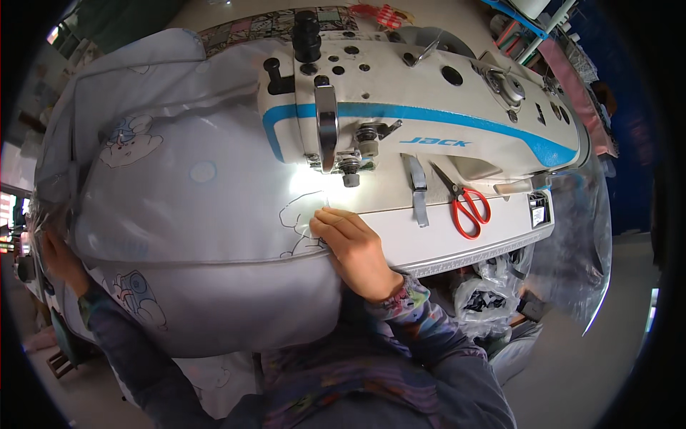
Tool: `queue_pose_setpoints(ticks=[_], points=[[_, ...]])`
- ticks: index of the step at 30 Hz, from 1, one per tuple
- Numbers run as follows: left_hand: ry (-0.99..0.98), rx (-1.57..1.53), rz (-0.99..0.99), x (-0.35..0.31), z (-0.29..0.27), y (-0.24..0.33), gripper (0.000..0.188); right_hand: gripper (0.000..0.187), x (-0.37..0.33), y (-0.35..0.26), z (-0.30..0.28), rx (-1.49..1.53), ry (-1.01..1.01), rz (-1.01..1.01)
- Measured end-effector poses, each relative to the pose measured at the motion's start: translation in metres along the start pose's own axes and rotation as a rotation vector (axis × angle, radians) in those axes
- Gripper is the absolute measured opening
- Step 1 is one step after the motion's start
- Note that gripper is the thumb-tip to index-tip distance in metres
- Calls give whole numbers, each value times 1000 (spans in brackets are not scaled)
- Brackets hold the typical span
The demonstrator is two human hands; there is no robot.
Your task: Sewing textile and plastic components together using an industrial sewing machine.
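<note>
A large pale grey fabric piece [236, 222] with printed cartoon animals and a long seam spreads over the left and middle of the sewing table. My right hand [350, 247] is closed at the fabric's right edge, fingertips pressed together on it just in front of the lit needle area. The white and blue sewing machine [357, 86] stands beyond that hand, its presser foot area washed out by the lamp. At the far left, my left hand [63, 261] reaches the fabric's outer edge; its fingers are mostly hidden and dim.
Red-handled scissors [468, 211] and a grey strap [418, 189] lie on the machine bed, right of my right hand. A ruler strip [471, 259] runs along the table's front edge. Clear plastic sheeting [572, 243] hangs at the right, and a plastic bag [489, 297] sits below.
</note>
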State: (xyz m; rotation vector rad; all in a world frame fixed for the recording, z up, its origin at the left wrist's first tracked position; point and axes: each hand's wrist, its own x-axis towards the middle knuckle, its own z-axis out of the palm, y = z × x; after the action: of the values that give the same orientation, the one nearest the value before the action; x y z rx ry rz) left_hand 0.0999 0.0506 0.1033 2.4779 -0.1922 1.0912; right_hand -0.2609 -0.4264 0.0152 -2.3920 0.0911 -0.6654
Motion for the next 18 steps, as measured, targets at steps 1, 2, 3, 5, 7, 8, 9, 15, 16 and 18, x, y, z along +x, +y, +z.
queue_pose_setpoints(ticks=[1,2,3,5,7,8,9,15,16,18], points=[[46,9,24,3,5,0,45,46,2,1,1,-5,14,-2],[68,6,40,7,9,0,45,44,3,2,2,-14,25,9],[93,20,44,11,11,1,45,44,5,3,2,-12,25,-7],[34,0,123,22,14,3,47,37,9,4,3,-44,41,-16],[82,62,217,34,19,4,46,34,13,6,3,-93,37,-31],[119,116,293,40,23,4,45,31,16,6,3,-138,44,-36],[120,117,290,46,28,3,45,31,18,6,3,-144,38,-48],[-138,378,292,71,64,1,35,38,23,3,3,-165,-22,-30],[-72,370,344,76,63,10,35,41,23,2,3,-166,-34,-30],[-418,897,312,77,61,47,29,43,25,1,5,-158,-51,-57]])
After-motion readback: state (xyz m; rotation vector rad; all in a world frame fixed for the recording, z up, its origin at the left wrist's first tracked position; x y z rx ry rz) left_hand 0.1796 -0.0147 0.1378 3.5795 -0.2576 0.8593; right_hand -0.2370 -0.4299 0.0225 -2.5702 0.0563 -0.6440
